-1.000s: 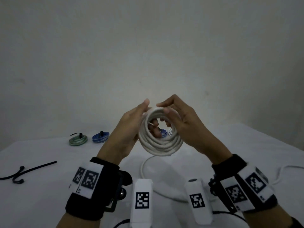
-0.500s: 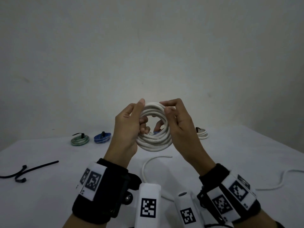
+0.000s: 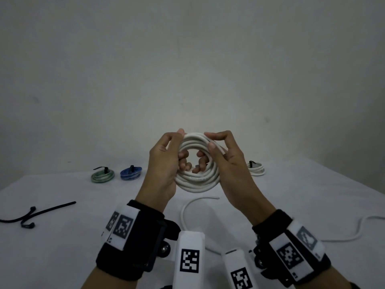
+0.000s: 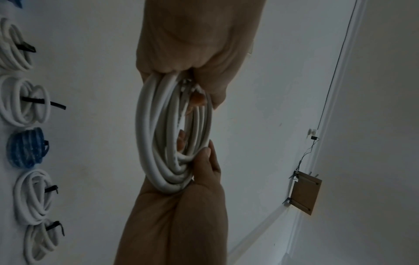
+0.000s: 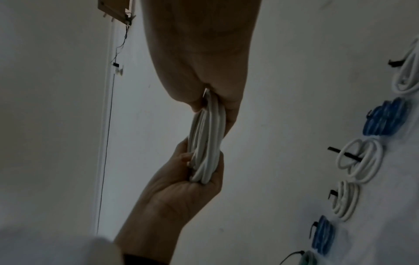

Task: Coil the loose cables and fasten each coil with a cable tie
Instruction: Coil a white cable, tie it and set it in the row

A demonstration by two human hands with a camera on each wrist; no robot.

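1. Far left, near side of the table (image 3: 62,236): loose black cable tie (image 3: 39,211) is lying flat, unused. Probably the one for this coil.
2. Further back on the left: green coil (image 3: 103,175) and blue coil (image 3: 131,173) are sitting side by side, each already carrying a black tie.
3. Centre: left hand (image 3: 164,167) is gripping the left side of the white coil (image 3: 198,163), thumb at the top, fingers curling through the middle. The coil is being held upright in the air above the table, not touching it.
4. Right hand (image 3: 227,161) is pinching the top right of the coil, thumb in front, fingers hooking through the hole from behind.
5. White tail (image 3: 187,207) is curving on the table just below the coil. A further white stretch (image 3: 354,234) is trailing off right; cannot tell whether it is the same cable.
6. Far right at the back: another white coil (image 3: 257,168) is already tied.
7. Judgement: winding is nearly done, the tail is still out. Doing it well:
   - keep the left-hand grip firm so the loops are not springing apart
   - feed the tail round with the right hand, matching loop size
   - keep one hand clamping the bundle while the other is fetching the tie.
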